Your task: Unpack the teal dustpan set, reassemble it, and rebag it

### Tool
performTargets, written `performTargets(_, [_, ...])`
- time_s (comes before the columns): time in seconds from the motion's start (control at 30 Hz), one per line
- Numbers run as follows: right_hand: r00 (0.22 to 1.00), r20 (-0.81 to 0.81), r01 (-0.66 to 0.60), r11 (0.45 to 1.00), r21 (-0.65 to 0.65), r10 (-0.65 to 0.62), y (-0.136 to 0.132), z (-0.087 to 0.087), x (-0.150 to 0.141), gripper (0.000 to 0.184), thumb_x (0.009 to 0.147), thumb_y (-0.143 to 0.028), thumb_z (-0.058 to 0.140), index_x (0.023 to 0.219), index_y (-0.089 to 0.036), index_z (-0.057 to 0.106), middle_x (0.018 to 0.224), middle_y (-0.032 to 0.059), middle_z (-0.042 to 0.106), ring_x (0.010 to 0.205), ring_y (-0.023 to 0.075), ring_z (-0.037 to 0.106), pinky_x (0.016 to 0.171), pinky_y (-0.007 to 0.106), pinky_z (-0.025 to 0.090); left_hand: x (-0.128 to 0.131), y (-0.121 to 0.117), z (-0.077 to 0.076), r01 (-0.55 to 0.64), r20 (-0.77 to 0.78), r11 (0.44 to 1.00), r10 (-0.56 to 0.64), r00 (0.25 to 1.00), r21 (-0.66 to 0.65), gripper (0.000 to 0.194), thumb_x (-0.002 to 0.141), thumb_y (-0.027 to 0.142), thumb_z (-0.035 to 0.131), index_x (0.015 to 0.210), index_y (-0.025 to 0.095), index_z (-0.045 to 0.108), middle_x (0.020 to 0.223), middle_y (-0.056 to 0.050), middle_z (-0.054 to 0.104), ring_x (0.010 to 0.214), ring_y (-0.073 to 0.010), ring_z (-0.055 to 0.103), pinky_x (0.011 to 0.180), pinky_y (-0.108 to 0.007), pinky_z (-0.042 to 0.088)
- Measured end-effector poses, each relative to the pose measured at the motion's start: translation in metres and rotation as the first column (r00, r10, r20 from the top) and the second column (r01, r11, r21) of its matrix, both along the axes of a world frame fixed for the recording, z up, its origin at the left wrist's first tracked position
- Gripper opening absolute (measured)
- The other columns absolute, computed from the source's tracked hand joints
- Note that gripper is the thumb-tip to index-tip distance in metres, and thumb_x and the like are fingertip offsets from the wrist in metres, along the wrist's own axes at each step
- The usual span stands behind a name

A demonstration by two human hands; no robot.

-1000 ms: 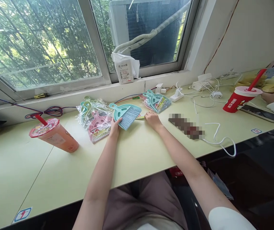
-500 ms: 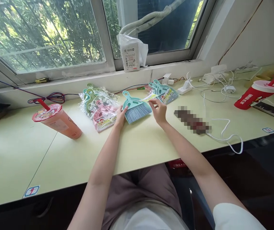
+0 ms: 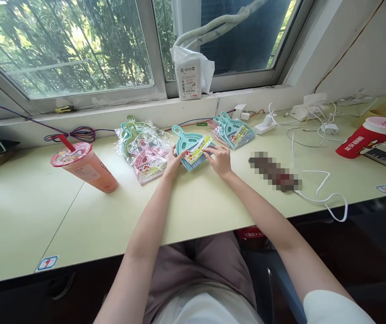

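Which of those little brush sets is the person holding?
The middle turquoise set, gripped by the left hand, with the right hand at its printed card; the wrapped others lie on either side.

Bright daylight from window, dark below table, wide-angle distortion

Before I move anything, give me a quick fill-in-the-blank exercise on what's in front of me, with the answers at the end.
1. The left hand holds the turquoise brush set, and the wrapped pink set lies to its ____.
2. The right hand has its fingers at the ____ end of the printed card.
3. The pinkish-orange drink cup has a ____ straw.
4. The white package stands on the ____, against the window.

Missing words: left; right; red; windowsill.
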State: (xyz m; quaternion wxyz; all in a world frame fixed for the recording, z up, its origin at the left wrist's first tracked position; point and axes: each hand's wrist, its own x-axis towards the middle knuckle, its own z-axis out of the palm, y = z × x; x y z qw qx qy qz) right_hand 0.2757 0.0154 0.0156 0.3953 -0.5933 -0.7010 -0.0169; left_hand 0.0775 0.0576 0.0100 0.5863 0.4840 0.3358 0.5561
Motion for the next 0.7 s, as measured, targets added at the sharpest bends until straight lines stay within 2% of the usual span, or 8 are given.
performTargets(0.17, [0.998,0.058,0.014,1.0,-0.017,-0.013,0.0,-0.003,-0.005,0.032,0.097,-0.034,0.043,0.113,-0.029,0.07,0.113,0.0055,0.07,0.117,0.0243,0.054,0.11,0.048,0.017,0.0,0.0,0.0,-0.025,0.006,1.0,0.025,1.0,-0.006,0.086,0.062,0.02,0.081,0.137,0.026,0.039,0.1,-0.004,0.069,0.086,-0.0214,0.07,0.075,-0.034,0.058])
performTargets(0.3, [0.995,0.078,0.058,0.998,-0.004,-0.058,-0.006,0.001,-0.011,0.031,0.095,-0.033,0.046,0.114,-0.031,0.069,0.132,0.0062,0.058,0.125,0.0274,0.044,0.11,0.05,0.019,0.001,0.001,0.0,-0.053,0.031,0.998,0.054,0.998,-0.015,0.088,0.06,0.016,0.079,0.137,0.027,0.038,0.104,-0.004,0.069,0.087,-0.0218,0.07,0.075,-0.034,0.058])
performTargets(0.4, [0.988,-0.007,0.156,0.988,0.011,-0.156,-0.007,0.003,-0.011,0.033,0.094,-0.031,0.043,0.115,-0.028,0.068,0.144,0.0083,0.044,0.131,0.0305,0.036,0.105,0.051,0.03,0.001,0.002,0.0,-0.053,0.03,0.998,0.054,0.998,-0.022,0.088,0.059,0.017,0.08,0.137,0.027,0.038,0.101,-0.004,0.069,0.084,-0.0218,0.07,0.072,-0.033,0.058])
performTargets(0.5, [0.955,-0.23,0.191,0.982,-0.003,-0.187,-0.002,-0.002,-0.006,0.036,0.092,-0.034,0.043,0.12,-0.025,0.063,0.145,0.0109,0.039,0.134,0.0309,0.033,0.106,0.053,0.034,0.001,0.002,-0.001,-0.046,0.025,0.999,0.046,0.999,-0.01,0.089,0.059,0.017,0.08,0.136,0.027,0.038,0.098,-0.003,0.069,0.083,-0.0216,0.07,0.074,-0.035,0.058])
performTargets(0.57, [0.875,-0.456,0.166,0.985,-0.034,-0.163,0.003,-0.009,-0.003,0.042,0.088,-0.037,0.05,0.128,-0.024,0.055,0.144,0.013,0.039,0.132,0.0286,0.039,0.106,0.05,0.037,0.001,0.002,-0.001,-0.034,0.021,0.999,0.034,0.999,-0.004,0.089,0.059,0.017,0.08,0.136,0.027,0.038,0.098,-0.003,0.07,0.084,-0.0216,0.07,0.076,-0.036,0.058])
performTargets(0.6, [0.804,-0.576,0.128,0.989,-0.072,-0.146,0.006,-0.013,-0.002,0.046,0.086,-0.037,0.054,0.13,-0.024,0.05,0.143,0.0133,0.04,0.128,0.0267,0.044,0.105,0.048,0.041,0.002,0.001,-0.001,-0.025,0.02,1.0,0.025,0.999,0.0,0.089,0.059,0.016,0.08,0.136,0.027,0.038,0.098,-0.003,0.07,0.084,-0.0217,0.07,0.077,-0.037,0.058])
performTargets(0.63, [0.712,-0.691,0.062,0.991,-0.12,-0.129,0.008,-0.016,-0.002,0.049,0.084,-0.037,0.057,0.131,-0.025,0.047,0.141,0.0131,0.043,0.123,0.0243,0.05,0.101,0.044,0.046,0.002,0.001,-0.001,-0.016,0.019,1.0,0.016,1.0,0.003,0.089,0.058,0.016,0.08,0.136,0.027,0.038,0.099,-0.003,0.07,0.084,-0.0218,0.07,0.078,-0.037,0.058])
performTargets(0.7, [0.488,-0.867,-0.16,0.966,-0.204,-0.102,0.01,-0.019,-0.005,0.044,0.082,-0.032,0.06,0.124,-0.026,0.048,0.129,0.0107,0.056,0.108,0.02,0.061,0.09,0.038,0.055,0.003,-0.001,0.0,0.003,0.018,1.0,-0.003,1.0,0.006,0.089,0.058,0.015,0.08,0.136,0.027,0.038,0.1,-0.004,0.07,0.085,-0.0219,0.07,0.078,-0.038,0.058])
